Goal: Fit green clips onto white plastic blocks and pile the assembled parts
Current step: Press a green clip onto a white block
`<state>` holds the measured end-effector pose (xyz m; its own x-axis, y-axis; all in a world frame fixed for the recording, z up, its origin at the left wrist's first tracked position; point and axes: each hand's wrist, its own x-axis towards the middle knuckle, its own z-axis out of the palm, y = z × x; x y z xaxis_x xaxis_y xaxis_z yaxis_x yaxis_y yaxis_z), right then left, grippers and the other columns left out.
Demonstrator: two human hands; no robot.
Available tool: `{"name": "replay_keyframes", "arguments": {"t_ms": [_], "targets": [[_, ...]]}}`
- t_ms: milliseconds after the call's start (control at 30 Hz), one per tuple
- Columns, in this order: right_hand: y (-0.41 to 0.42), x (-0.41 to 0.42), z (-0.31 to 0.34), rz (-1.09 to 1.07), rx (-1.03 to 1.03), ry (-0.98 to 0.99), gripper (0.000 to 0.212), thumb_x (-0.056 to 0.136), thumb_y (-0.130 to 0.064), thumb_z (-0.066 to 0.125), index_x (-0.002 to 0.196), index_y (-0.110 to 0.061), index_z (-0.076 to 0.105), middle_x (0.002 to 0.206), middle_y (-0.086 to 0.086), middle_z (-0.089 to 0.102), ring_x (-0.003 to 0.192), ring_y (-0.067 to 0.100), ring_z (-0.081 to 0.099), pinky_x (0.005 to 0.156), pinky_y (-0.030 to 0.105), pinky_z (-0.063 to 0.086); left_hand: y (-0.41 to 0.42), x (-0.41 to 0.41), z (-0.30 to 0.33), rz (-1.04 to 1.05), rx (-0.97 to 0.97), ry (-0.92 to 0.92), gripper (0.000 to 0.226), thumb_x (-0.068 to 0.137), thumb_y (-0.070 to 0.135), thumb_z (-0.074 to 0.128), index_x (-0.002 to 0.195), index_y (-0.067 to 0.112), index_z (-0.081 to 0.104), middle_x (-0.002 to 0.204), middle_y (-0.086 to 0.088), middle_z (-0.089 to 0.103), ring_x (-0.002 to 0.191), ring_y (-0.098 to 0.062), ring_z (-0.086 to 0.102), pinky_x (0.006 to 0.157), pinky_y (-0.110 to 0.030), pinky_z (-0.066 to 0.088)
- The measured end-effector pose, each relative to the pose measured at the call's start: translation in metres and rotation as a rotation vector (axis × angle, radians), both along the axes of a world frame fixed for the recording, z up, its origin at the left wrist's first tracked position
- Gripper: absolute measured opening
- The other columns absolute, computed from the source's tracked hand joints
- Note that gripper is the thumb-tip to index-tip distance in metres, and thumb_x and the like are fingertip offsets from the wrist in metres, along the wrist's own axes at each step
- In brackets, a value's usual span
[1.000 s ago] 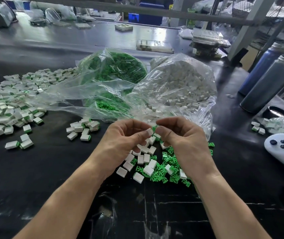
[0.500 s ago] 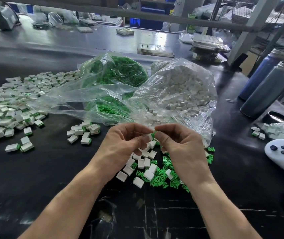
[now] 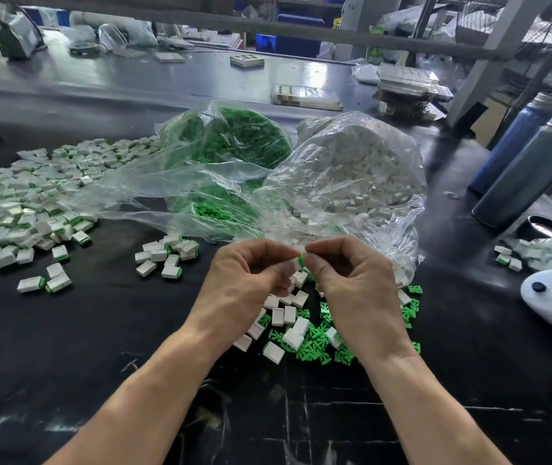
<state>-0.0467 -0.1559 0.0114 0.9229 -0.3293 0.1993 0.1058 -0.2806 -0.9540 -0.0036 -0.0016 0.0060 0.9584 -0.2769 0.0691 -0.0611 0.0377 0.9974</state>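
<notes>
Head view: matte black table (image 3: 66, 347), two crinkly clear bags – one of green clips (image 3: 234, 142), one of white blocks (image 3: 351, 169). Left hand (image 3: 244, 280) and right hand (image 3: 351, 280) meet fingertip to fingertip, curled, pinching a small white block (image 3: 295, 262) with a green clip (image 3: 302, 260) above loose boxy blocks (image 3: 288, 317) and spiky clips (image 3: 311, 347); assembled pile (image 3: 16, 209) far left.

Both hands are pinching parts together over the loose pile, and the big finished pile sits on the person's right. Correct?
Not quite. The head view shows the finished pile on the person's left. The left hand and right hand do pinch parts over the loose pile.
</notes>
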Motion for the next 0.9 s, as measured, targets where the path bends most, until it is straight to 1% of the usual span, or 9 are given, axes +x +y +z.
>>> {"name": "replay_keyframes", "arguments": {"t_ms": [133,267,367,467,533,633,733,800,900], "targets": [[0.002,0.0,-0.002,-0.015,0.005,-0.002,0.015,0.093,-0.016,0.078,0.094,-0.03,0.074,0.084,-0.02,0.075,0.078,-0.001,0.071,0.067,0.012,0.053,-0.002,-0.002,-0.002,0.02,0.002,0.005,0.011,0.091,0.003,0.076,0.092,0.014,0.079,0.076,-0.003,0.076,0.067,-0.013,0.07,0.068,-0.026,0.062],[0.004,-0.001,-0.003,-0.02,0.013,-0.026,0.014,0.093,-0.016,0.078,0.093,-0.029,0.074,0.085,-0.015,0.076,0.078,0.003,0.071,0.069,0.015,0.055,-0.002,-0.001,-0.003,0.029,-0.019,0.012,0.01,0.09,0.004,0.077,0.092,0.013,0.08,0.075,-0.004,0.076,0.066,-0.013,0.071,0.065,-0.024,0.061],[0.003,-0.001,-0.001,0.021,0.075,-0.024,0.013,0.093,-0.014,0.078,0.093,-0.027,0.076,0.086,-0.012,0.077,0.077,0.004,0.071,0.072,0.018,0.056,-0.002,-0.001,-0.003,0.034,-0.02,0.004,0.01,0.09,0.004,0.077,0.091,0.014,0.08,0.076,-0.004,0.077,0.066,-0.014,0.072,0.066,-0.024,0.061],[0.003,-0.001,0.0,0.047,0.126,-0.04,0.014,0.091,-0.01,0.078,0.093,-0.024,0.078,0.085,-0.01,0.078,0.073,0.002,0.07,0.07,0.015,0.055,-0.002,0.0,-0.003,0.039,-0.028,-0.003,0.012,0.091,0.004,0.076,0.091,0.016,0.079,0.076,-0.003,0.077,0.067,-0.013,0.072,0.066,-0.025,0.061],[0.005,-0.001,0.0,0.04,0.131,-0.05,0.016,0.091,-0.009,0.078,0.092,-0.025,0.078,0.084,-0.01,0.078,0.073,0.003,0.07,0.07,0.017,0.055,-0.002,0.001,-0.003,0.041,-0.05,0.001,0.013,0.09,0.004,0.076,0.09,0.017,0.079,0.077,-0.003,0.077,0.068,-0.013,0.072,0.065,-0.024,0.061],[0.004,0.0,-0.002,0.025,0.085,-0.046,0.018,0.092,-0.011,0.078,0.094,-0.029,0.077,0.085,-0.01,0.077,0.074,0.006,0.071,0.07,0.02,0.056,-0.002,0.001,-0.005,0.04,-0.05,0.001,0.012,0.09,0.005,0.077,0.091,0.017,0.08,0.079,-0.004,0.077,0.068,-0.013,0.072,0.067,-0.025,0.06],[0.0,0.002,-0.001,0.02,0.088,0.002,0.014,0.093,-0.02,0.078,0.1,-0.032,0.074,0.086,-0.008,0.077,0.073,0.011,0.072,0.069,0.024,0.059,-0.002,0.002,-0.006,0.037,-0.026,-0.011,0.009,0.091,0.008,0.078,0.095,0.016,0.079,0.082,-0.005,0.078,0.07,-0.014,0.072,0.067,-0.024,0.06],[-0.004,0.002,0.0,0.018,0.019,0.04,0.007,0.094,-0.025,0.078,0.094,-0.031,0.075,0.084,-0.011,0.077,0.074,0.009,0.072,0.068,0.026,0.06,-0.002,0.002,-0.006,0.036,0.019,-0.042,0.01,0.092,0.01,0.078,0.095,0.019,0.079,0.084,-0.002,0.078,0.072,-0.014,0.073,0.067,-0.021,0.059],[-0.009,0.001,0.001,0.049,-0.111,0.105,0.007,0.095,-0.027,0.077,0.09,-0.032,0.074,0.082,-0.013,0.076,0.072,0.007,0.071,0.064,0.024,0.06,0.0,0.002,-0.007,0.034,0.135,-0.12,0.014,0.092,0.011,0.077,0.094,0.025,0.078,0.086,0.005,0.078,0.076,-0.01,0.074,0.069,-0.019,0.059]]}}
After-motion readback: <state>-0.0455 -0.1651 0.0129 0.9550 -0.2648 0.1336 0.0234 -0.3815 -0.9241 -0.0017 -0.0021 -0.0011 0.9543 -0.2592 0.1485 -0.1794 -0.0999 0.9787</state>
